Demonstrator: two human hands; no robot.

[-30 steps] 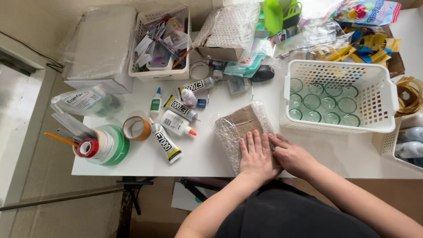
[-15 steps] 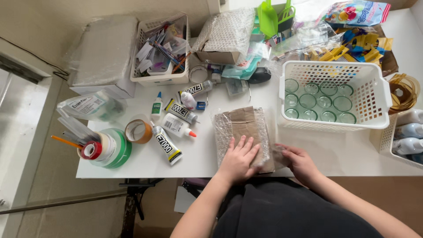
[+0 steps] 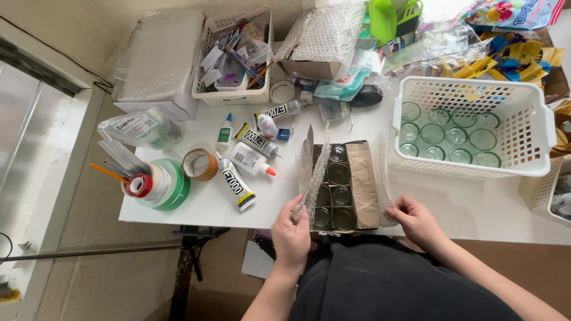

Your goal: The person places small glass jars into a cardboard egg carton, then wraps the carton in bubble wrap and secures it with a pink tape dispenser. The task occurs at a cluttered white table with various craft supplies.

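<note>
Head view: left hand (image 3: pixel 291 230) grip pinched on bubble wrap (image 3: pixel 310 172), lifting it off the jar tray (image 3: pixel 344 187). Right hand (image 3: pixel 418 220) grip clamped on the wrap's opposite edge.

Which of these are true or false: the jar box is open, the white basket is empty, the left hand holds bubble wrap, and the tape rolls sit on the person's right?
1. The cardboard box of jars is open. True.
2. The white basket is empty. False: it holds glass jars.
3. The left hand grips bubble wrap. True.
4. The tape rolls sit on the person's right. False: they lie far to the left.
</note>
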